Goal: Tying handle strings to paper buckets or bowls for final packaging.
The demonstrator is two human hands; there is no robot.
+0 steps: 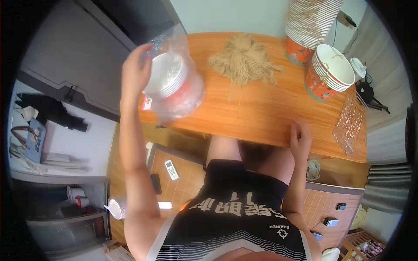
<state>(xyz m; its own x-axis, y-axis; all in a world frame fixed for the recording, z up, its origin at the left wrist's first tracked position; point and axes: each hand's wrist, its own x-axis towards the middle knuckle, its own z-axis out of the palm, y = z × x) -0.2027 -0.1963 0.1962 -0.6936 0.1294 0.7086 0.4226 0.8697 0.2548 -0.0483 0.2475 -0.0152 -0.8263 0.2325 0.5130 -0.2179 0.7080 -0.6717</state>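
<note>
At the table's left end stands a clear plastic bag (193, 93) around a stack of white paper buckets (167, 74) with orange-red outsides. My left hand (138, 65) is at the bag's upper left edge, its fingers and thumb closed on the plastic. My right hand (301, 137) rests at the front edge of the table, holding nothing, with its thumb and fingers apart and slightly blurred. A heap of tan twine strands (246, 61) lies on the far middle of the table, between the two hands and apart from both.
On the right of the wooden table (261, 108) stand a short bucket stack (331, 74) and a tall stack (311, 26) with twine on it. Nearby are a lidded white cup (358, 67), a black stand (368, 93) and a clear tray of small reddish pieces (349, 126).
</note>
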